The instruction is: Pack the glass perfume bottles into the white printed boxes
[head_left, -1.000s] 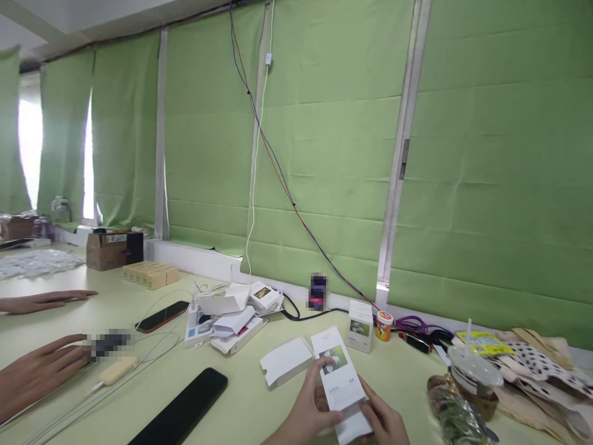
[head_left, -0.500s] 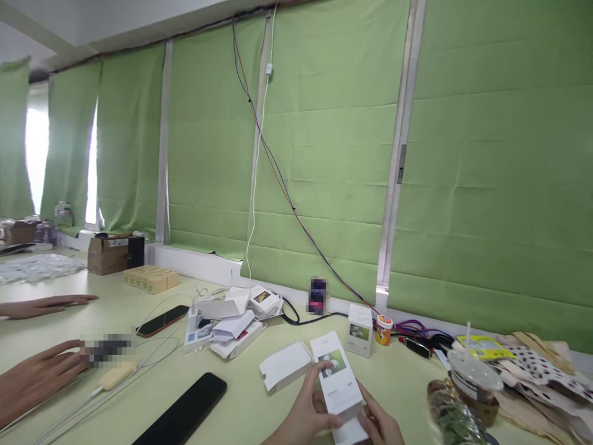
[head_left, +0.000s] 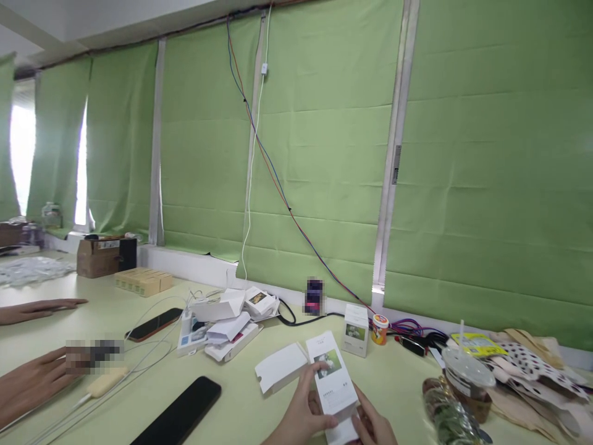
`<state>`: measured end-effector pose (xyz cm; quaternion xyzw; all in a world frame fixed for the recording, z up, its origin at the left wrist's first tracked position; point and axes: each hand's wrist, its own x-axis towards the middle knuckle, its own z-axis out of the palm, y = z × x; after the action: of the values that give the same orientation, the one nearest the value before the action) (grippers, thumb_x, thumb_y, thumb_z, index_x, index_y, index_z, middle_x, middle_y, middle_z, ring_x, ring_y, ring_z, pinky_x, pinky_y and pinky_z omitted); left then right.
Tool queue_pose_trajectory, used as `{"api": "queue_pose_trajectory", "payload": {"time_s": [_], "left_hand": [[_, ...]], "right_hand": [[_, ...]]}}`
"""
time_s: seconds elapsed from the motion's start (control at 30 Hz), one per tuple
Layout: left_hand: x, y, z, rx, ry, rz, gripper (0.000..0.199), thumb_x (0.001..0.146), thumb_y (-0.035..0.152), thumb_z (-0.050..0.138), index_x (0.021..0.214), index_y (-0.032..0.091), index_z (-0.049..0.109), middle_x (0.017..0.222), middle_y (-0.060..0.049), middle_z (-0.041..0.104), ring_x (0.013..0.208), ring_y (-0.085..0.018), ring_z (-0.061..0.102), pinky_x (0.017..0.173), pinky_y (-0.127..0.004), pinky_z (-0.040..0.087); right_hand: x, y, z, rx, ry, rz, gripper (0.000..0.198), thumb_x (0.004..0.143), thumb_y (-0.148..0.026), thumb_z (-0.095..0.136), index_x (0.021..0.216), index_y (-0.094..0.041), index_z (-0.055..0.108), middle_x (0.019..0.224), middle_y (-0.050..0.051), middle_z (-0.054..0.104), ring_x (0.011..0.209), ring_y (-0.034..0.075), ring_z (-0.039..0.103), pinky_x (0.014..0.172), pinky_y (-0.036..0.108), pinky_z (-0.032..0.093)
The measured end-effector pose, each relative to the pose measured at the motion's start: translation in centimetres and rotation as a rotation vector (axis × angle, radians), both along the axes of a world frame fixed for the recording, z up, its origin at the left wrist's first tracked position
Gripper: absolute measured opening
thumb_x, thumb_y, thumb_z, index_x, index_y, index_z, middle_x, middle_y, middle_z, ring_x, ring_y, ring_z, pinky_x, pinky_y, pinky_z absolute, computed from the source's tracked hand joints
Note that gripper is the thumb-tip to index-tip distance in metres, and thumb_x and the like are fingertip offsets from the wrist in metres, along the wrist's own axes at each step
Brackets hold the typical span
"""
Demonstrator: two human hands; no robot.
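A white printed box with a green picture on its face is held upright and slightly tilted near the bottom middle. My left hand is closed round its left side, with a finger over the picture and the thumb low on the front. My right hand grips the lower right edge, by a white flap or inner part at the box's bottom; which of these it is I cannot tell. A plain white open box piece lies just left. Behind stands another white box with a similar picture.
Left of me lie a black phone, cables, a second phone and a pile of white boxes. Another person's hands rest at the far left. On the right are an orange tub, a lidded cup and fabric.
The view has shifted slightly, so most things appear a little further left. Both hands keep their hold on the printed box, with barely any movement against it.
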<state>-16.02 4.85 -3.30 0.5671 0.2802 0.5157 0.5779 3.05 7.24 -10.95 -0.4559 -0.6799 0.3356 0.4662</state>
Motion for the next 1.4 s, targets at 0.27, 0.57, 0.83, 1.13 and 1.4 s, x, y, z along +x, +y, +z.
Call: {"api": "queue_pose_trajectory", "payload": {"time_s": [0.27, 0.57, 0.83, 1.13, 1.4], "left_hand": [[0.1, 0.0, 0.4, -0.021, 0.035, -0.004, 0.083, 0.051, 0.016, 0.089, 0.120, 0.027, 0.043, 0.104, -0.007, 0.065, 0.078, -0.021, 0.067, 0.060, -0.023, 0.047], [-0.2, -0.1, 0.9, -0.154, 0.003, -0.050, 0.099, 0.047, 0.018, 0.091, 0.131, 0.023, 0.037, 0.089, -0.011, 0.075, 0.084, -0.027, 0.069, 0.064, -0.028, 0.048], [-1.4, 0.7, 0.3, -0.124, -0.017, -0.250, 0.112, 0.046, 0.015, 0.092, 0.140, 0.026, 0.030, 0.110, -0.014, 0.070, 0.109, -0.034, 0.061, 0.088, -0.044, 0.047], [-2.1, 0.6, 0.7, -0.119, 0.059, -0.350, 0.101, 0.058, 0.018, 0.087, 0.140, 0.029, 0.029, 0.117, -0.014, 0.067, 0.108, -0.031, 0.063, 0.086, -0.041, 0.046], [-1.8, 0.6, 0.6, -0.122, 0.058, -0.273, 0.101, 0.057, 0.019, 0.087, 0.140, 0.029, 0.031, 0.110, -0.012, 0.071, 0.103, -0.029, 0.065, 0.082, -0.037, 0.048]], "right_hand": [[0.0, 0.3, -0.4, -0.026, -0.036, -0.006, 0.082, 0.078, -0.064, 0.038, 0.138, -0.008, 0.043, 0.065, 0.005, 0.065, 0.049, 0.019, 0.059, 0.049, 0.027, 0.048], [-0.5, -1.0, 0.4, -0.065, 0.151, -0.004, 0.080, 0.075, -0.067, 0.048, 0.134, -0.013, 0.047, 0.061, -0.002, 0.056, 0.042, 0.016, 0.056, 0.044, 0.027, 0.047], [0.1, -1.8, 2.1, -0.155, 0.085, 0.075, 0.075, 0.080, -0.062, 0.044, 0.138, -0.015, 0.040, 0.065, 0.000, 0.062, 0.042, 0.013, 0.052, 0.037, 0.022, 0.040], [0.7, -1.1, 1.3, -0.009, 0.107, 0.042, 0.075, 0.080, -0.061, 0.046, 0.136, -0.012, 0.047, 0.078, 0.008, 0.074, 0.062, 0.023, 0.065, 0.060, 0.032, 0.051], [-0.1, -2.2, 2.6, -0.137, 0.218, 0.025, 0.088, 0.078, -0.074, 0.038, 0.135, -0.008, 0.048, 0.050, 0.003, 0.066, 0.036, 0.018, 0.053, 0.037, 0.028, 0.046]]}}
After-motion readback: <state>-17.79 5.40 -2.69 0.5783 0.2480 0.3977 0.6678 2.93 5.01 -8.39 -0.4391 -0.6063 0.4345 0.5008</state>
